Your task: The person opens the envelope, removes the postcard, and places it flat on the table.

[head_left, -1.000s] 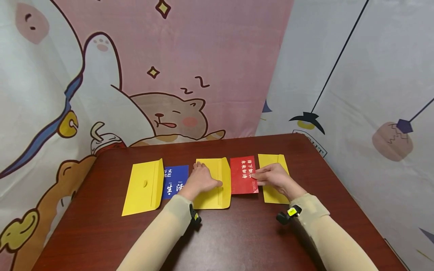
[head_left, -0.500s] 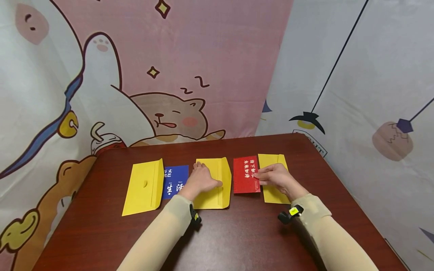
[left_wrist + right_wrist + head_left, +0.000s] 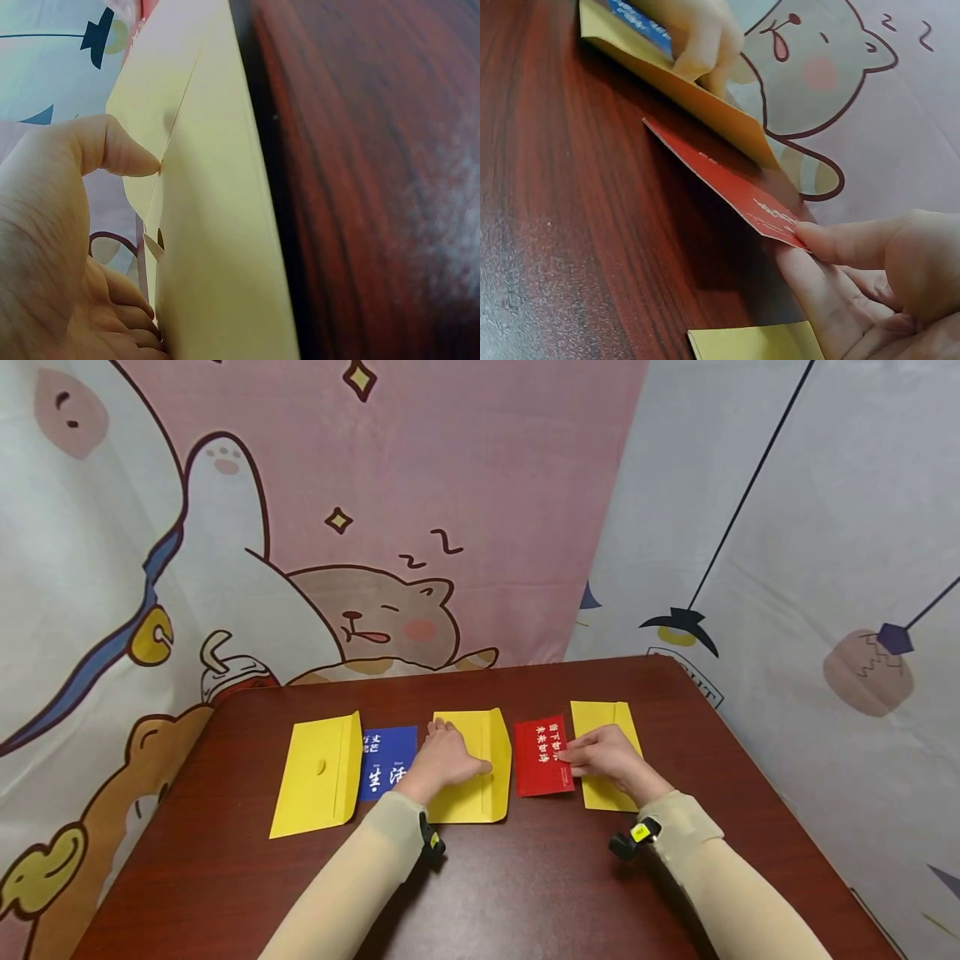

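Note:
My left hand [image 3: 446,760] rests on the middle yellow envelope [image 3: 476,793], with the thumb [image 3: 124,150] touching near the crease of its raised flap. The envelope lies on its side toward me, flap on the right. Between thumb and fingers my right hand [image 3: 611,756] pinches the right edge of a red card [image 3: 538,772] printed with white characters. In the right wrist view the red card [image 3: 720,187] is tilted above the table, its far end pointing at the middle envelope. Under the right hand lies another yellow envelope [image 3: 606,795], partly covered.
At the left a yellow envelope [image 3: 311,768] with a small slot lies flat. A blue card [image 3: 384,764] with white characters sits between it and the middle envelope. All are on a dark red wooden table [image 3: 525,885], with a cartoon-printed curtain [image 3: 510,510] behind.
The red card first shifted right, away from the middle envelope, then came slightly left and nearer to me, tilting a little, with the right hand. The left hand has stayed in place.

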A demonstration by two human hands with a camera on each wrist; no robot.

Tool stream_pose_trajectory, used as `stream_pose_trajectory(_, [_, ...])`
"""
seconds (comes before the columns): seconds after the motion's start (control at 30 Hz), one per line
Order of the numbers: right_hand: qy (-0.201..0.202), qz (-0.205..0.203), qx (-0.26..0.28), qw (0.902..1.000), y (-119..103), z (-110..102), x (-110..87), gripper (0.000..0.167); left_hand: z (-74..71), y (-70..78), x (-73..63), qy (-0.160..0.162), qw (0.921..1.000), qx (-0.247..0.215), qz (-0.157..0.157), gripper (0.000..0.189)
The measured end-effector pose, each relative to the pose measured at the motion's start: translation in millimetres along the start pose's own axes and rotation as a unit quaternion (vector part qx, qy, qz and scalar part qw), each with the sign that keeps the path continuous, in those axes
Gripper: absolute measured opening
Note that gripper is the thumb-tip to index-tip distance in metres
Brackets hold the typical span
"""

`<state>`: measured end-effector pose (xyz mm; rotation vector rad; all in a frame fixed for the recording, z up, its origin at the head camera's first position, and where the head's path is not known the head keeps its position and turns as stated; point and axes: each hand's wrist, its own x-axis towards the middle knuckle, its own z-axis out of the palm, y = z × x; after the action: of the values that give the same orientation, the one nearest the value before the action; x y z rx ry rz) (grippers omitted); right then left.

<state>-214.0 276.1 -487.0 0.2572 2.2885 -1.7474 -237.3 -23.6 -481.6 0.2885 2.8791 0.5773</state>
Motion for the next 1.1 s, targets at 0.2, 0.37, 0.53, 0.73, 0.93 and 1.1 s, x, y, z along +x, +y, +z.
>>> stream_pose_trajectory(0.2, [0.005,-0.016,-0.076,0.9969,-4,6,-3.3,0.030,0.5,-0.6,0.8,-0.003,1.0000,0.001,-0.003,0.116])
stream_pose_trajectory(0.37, [0.015,-0.028,-0.125,0.9916,-7,12,-6.5,0.024,0.8,-0.7,0.9,-0.005,1.0000,0.000,-0.005,0.118])
stream_pose_trajectory(0.53, [0.020,-0.042,-0.151,0.9875,-7,15,-6.4,0.022,0.3,-0.5,0.8,-0.005,0.9999,-0.005,-0.008,0.117])
stream_pose_trajectory(0.73, [0.023,-0.049,-0.171,0.9839,-6,17,-2.5,0.022,-0.4,0.3,-0.4,-0.009,0.9999,-0.002,-0.012,0.117])
stream_pose_trajectory(0.93, [0.027,-0.057,-0.181,0.9814,-6,17,-3.1,0.020,-1.4,0.5,-0.4,-0.010,0.9999,-0.003,-0.010,0.117])
stream_pose_trajectory(1.1, [0.029,-0.063,-0.185,0.9803,-5,18,-2.8,0.017,-1.1,-0.1,-0.7,-0.011,0.9999,-0.003,-0.011,0.117])
